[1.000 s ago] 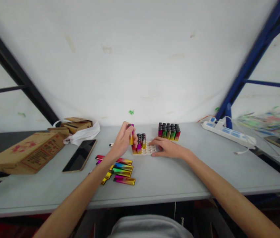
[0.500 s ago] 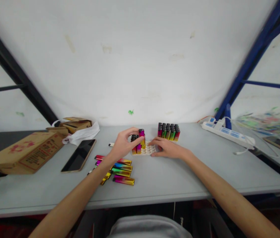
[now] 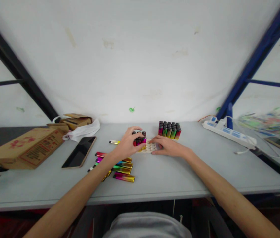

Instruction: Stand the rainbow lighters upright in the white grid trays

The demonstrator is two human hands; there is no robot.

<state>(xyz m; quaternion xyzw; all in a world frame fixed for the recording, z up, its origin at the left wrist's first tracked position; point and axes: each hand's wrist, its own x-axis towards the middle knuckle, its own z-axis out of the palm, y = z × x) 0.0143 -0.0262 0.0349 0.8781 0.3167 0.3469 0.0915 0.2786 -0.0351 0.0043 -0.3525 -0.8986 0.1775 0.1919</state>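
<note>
Black-topped lighters (image 3: 139,140) with shiny red and purple bodies stand upright in the left part of a white tray (image 3: 150,147) with round holes. My left hand (image 3: 128,142) is curled around these lighters, fingers behind and thumb in front; its palm hides part of the group. At the tray's right end, my right hand (image 3: 166,146) grips the edge with thumb and fingers. The holes between my hands show no lighters. On the table by my left forearm lies a loose pile of multicoloured lighters (image 3: 124,177), partly covered by the arm.
A block of upright lighters (image 3: 169,130) stands near the wall. To the left are a phone (image 3: 80,152), a cardboard box (image 3: 27,147) and a white bag (image 3: 84,131). One lighter (image 3: 114,142) lies left of my hand. A power strip (image 3: 229,134) is at the right.
My left hand has lowered the purple-and-yellow lighter it held above the tray into the standing group. My right hand has stayed at the tray's right end.
</note>
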